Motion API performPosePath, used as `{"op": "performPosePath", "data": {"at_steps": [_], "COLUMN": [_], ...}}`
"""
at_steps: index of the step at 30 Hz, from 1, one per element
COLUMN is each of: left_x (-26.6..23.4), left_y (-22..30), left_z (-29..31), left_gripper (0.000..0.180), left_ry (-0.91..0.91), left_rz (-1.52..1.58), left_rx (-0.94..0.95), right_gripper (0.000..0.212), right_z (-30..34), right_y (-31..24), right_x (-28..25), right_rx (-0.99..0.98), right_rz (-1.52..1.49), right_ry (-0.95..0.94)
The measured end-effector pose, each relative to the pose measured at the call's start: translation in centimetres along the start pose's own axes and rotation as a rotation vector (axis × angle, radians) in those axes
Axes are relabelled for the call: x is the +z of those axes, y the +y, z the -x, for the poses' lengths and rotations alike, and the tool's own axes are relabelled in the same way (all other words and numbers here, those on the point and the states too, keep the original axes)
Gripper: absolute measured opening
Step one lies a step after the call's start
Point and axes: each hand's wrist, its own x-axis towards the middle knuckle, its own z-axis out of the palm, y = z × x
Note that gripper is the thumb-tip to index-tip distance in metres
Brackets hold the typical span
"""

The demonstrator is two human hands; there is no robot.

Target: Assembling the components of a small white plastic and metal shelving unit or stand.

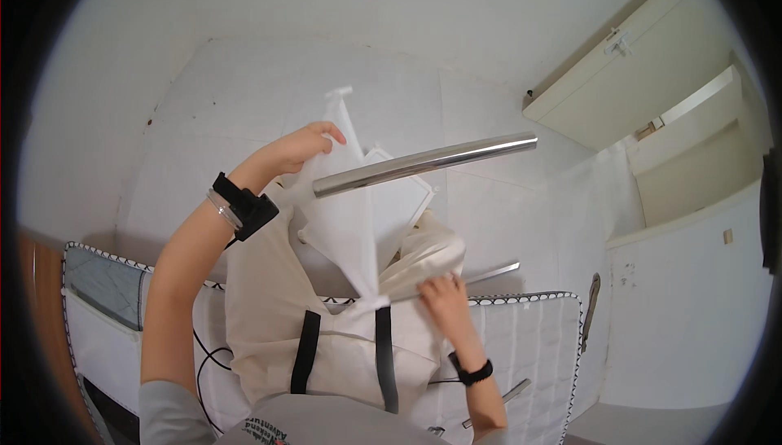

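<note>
Over my lap a white plastic shelf panel [338, 225] stands tilted, with socket-like corners. My left hand [308, 148] is closed on its far left edge. One long shiny metal tube [428, 165] sticks out to the right from the corner beside my left wrist. From the panel's near corner a second metal tube [494, 271] runs to the right, and my right hand [445, 302] is closed round it. Behind the first panel another white panel [406, 205] shows in part; whether the two are joined I cannot tell.
I sit on a quilted mat [533, 339] with patterned trim. Another metal tube [516, 390] lies there by my right forearm. A black cable [198, 368] hangs by my left side. Grey floor tiles [481, 201] lie ahead; a pale door [643, 46] stands at the far right.
</note>
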Motion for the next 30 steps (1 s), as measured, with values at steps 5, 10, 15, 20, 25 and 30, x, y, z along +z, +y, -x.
{"op": "performPosePath", "data": {"at_steps": [5,10,15,20,25,30], "left_x": [2.2,4.6,5.6,6.4,6.9,7.1], "left_y": [1.2,0.3,-2.3,-5.7,-10.8,-17.2], "left_z": [1.8,1.4,0.4,-0.7,-2.6,-3.0], "left_gripper": [0.036,0.033,0.033,0.032,0.036,0.034], "left_ry": [0.176,0.555,0.631,0.633,0.598,0.554], "left_rz": [0.154,-0.232,-0.254,-0.298,-0.408,-0.451], "left_rx": [0.196,0.705,0.772,0.808,0.727,0.618], "right_gripper": [0.035,0.033,0.025,0.013,0.011,0.006], "right_z": [-6.6,-11.3,-11.2,-9.2,-8.2,-7.3], "right_y": [1.6,-1.4,0.6,2.9,3.8,3.5], "right_x": [-2.9,-7.0,-5.0,-0.3,5.5,7.9], "right_rx": [0.306,0.383,0.558,0.916,0.857,0.901], "right_rz": [-0.852,-1.951,-1.985,-2.090,-2.187,-2.047], "right_ry": [0.409,0.694,0.690,0.614,0.655,0.520]}}
